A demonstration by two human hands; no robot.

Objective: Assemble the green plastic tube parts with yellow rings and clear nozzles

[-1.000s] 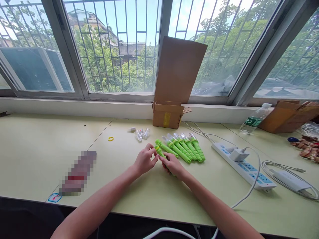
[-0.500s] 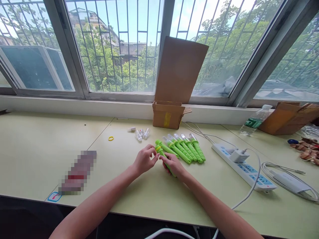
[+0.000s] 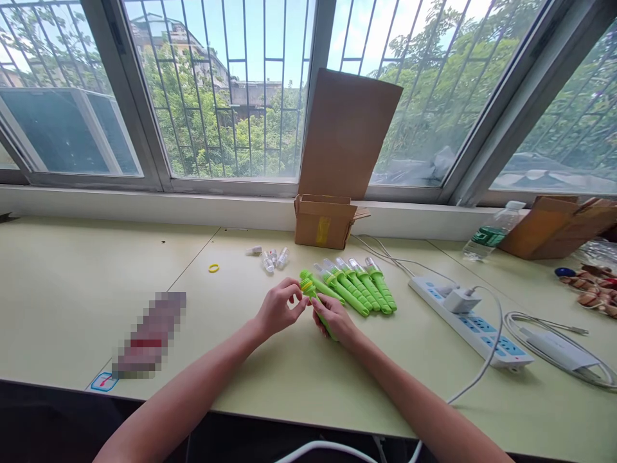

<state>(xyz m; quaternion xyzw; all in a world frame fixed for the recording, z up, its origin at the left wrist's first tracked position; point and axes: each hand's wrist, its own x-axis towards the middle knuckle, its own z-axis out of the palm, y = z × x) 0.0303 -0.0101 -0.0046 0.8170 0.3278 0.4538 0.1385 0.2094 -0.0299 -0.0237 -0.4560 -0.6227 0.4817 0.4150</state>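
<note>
My right hand (image 3: 333, 315) is wrapped round a green plastic handle (image 3: 309, 289), tilted with its threaded end up and to the left. A yellow ring sits round that end. The thumb and fingers of my left hand (image 3: 281, 308) are closed on the ring at the handle's top. Just behind lies another green handle (image 3: 324, 287) with no clear cap. To its right, several green handles with clear tips (image 3: 369, 289) rest side by side. Several small clear caps (image 3: 274, 259) lie beyond my left hand, and a loose yellow ring (image 3: 213, 268) is farther left.
A small cardboard box (image 3: 321, 225) with its flap raised stands against the window sill. On the right are a white power strip (image 3: 470, 325) with a plugged charger, coiled cables (image 3: 562, 347) and a water bottle (image 3: 492, 233). A blurred item (image 3: 152, 334) lies left.
Both hands stay on the same handle with almost no movement. My right thumb and fingers have shifted slightly along it; the view has moved a little.
</note>
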